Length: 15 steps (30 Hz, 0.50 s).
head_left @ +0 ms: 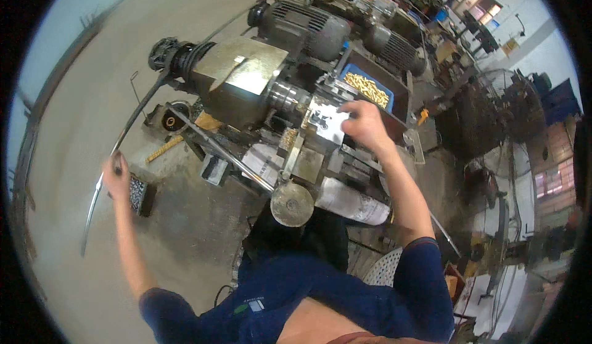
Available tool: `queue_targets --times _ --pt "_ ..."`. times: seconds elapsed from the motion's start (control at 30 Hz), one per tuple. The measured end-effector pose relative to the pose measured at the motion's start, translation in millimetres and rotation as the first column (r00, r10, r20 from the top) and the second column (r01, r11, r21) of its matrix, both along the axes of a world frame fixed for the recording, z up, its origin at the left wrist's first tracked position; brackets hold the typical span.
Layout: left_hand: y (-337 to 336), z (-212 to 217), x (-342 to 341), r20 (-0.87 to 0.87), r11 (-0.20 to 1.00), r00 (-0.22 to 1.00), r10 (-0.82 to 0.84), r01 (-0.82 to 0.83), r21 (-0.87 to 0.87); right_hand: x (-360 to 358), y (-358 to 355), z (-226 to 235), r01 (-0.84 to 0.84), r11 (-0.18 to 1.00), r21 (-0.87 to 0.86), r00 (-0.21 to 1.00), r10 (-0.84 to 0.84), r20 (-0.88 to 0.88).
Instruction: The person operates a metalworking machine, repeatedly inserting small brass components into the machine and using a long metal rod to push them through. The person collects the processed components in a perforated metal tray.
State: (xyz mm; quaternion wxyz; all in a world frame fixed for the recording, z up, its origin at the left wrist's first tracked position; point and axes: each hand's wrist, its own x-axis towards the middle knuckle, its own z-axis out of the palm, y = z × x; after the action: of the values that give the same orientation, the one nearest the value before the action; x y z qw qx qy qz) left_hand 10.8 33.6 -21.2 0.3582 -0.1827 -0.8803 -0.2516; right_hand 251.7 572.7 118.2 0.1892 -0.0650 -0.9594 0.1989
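Note:
Far out to the left, my left hand point(116, 176) is closed around a long bent metal lever point(137, 114). The lever runs up to the left end of a small lathe point(237, 85) and carries on below my hand as a thin, bright rod. My right hand point(365, 124) is at the tool slide point(327, 121), right of the lathe's round chuck point(285, 96). Its fingers are curled in, and whatever lies between them is hidden. Small dark bits lie on the slide's bright top plate.
Behind the slide, a blue tray point(369, 89) holds many small brass-coloured parts. Nearest my body are a round metal disc point(292, 203) and a white cylinder point(353, 201). An electric motor point(302, 28) stands behind the lathe. A dark box point(142, 197) of small pieces sits beneath my left hand.

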Motion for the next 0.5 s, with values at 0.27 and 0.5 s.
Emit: queue_targets --times 0.27,0.5 --pt "155.5 -159.0 51.1 0.803 0.909 0.596 0.003 0.333 -0.251 194.8 72.9 -37.5 0.555 0.830 -0.050 0.801 -0.517 0.302" --pt "147.6 -129.3 -21.1 0.616 0.683 0.772 0.160 0.364 -0.633 324.1 121.3 -89.9 0.769 0.615 0.175 0.542 -0.772 0.332"
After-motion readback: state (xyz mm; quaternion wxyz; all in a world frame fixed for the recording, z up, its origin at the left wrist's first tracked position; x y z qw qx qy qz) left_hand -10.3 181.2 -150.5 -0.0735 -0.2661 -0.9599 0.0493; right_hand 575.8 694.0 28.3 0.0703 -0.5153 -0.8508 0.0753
